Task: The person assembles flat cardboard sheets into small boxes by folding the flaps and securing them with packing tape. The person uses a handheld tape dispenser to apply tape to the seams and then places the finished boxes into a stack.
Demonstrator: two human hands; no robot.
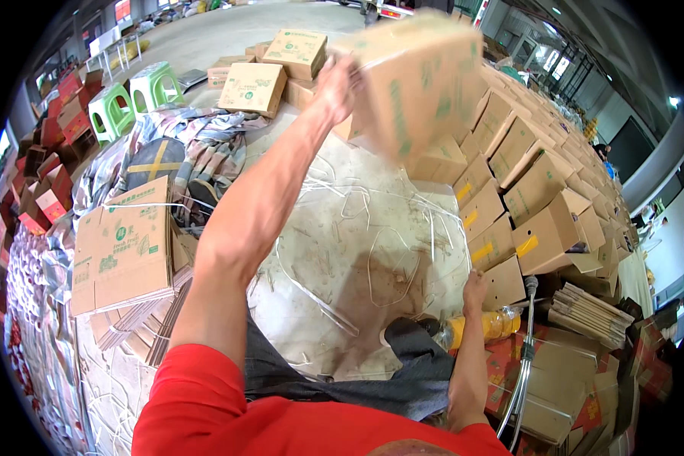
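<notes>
A brown cardboard box (425,91) with green print is raised off the floor ahead of me, blurred by motion. My left hand (338,87) is closed on its left edge, the arm stretched far forward. Low on the right, my right hand (475,291) looks closed beside the stacked boxes. A thin white strap (463,235) runs down to it, but whether the fingers hold the strap is unclear. Several closed boxes (252,88) stand on the floor to the left of the raised box.
Rows of upright cardboard boxes (536,190) fill the right side. Bundled flat cartons (121,247) lie at left, near green-and-white stools (154,85). Loose straps litter the floor (342,273). A yellow roll (486,327) and a metal stand (526,353) are near my right arm.
</notes>
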